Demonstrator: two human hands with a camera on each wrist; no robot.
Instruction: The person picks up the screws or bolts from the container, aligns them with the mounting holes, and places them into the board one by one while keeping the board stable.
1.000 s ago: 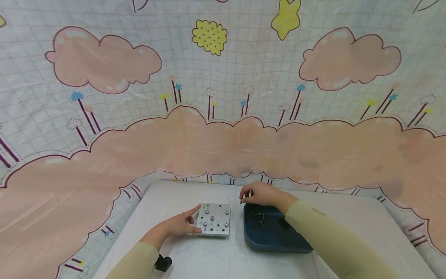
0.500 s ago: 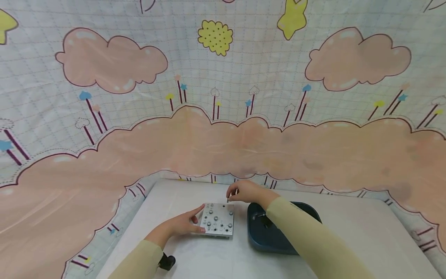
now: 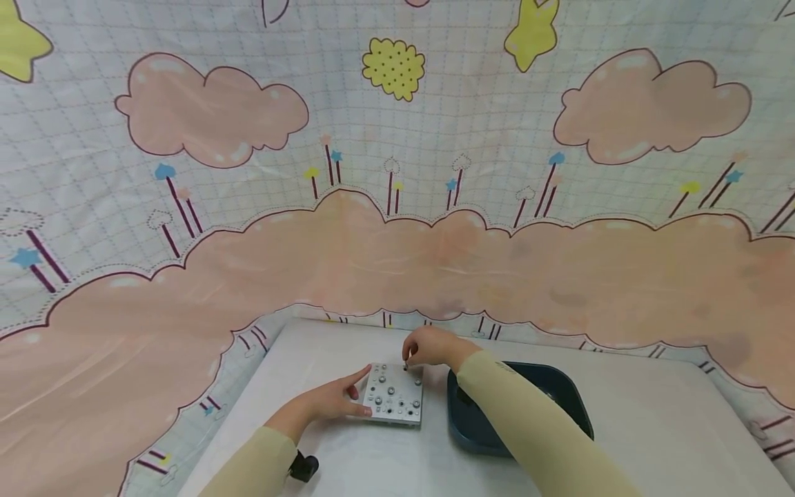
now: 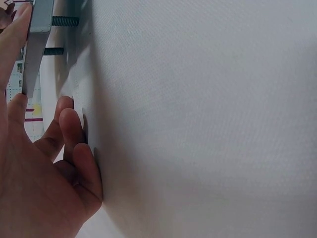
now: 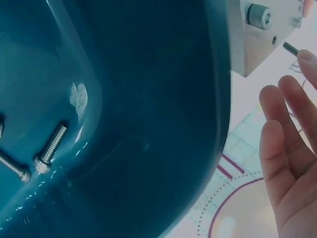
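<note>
Presumably stiff and light, the screw (image 5: 290, 48) is best held behind its bare tip, as pinched by the right hand (image 3: 430, 346) near the metal plate (image 3: 399, 388), edge-gripped by the left hand (image 3: 330, 400).

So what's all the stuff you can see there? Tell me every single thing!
Table: 1, white, in front of the person
Tray: 1, dark blue, on the table
Metal plate: 1, silver, left of the tray
Plate screws: at least four, silver, in the plate
Tray screws: at least three, silver, inside the tray
Pinched screw: 1, grey, at the plate's far side
Cloth: 1, patterned, mostly white and peach, behind the table
Unclear object: 1, black, low in the head view
Sleeves: 2, pale yellow-green, on both arms
Left hand: 1, bare, gripping the plate
Right hand: 1, bare, pinching a screw
</note>
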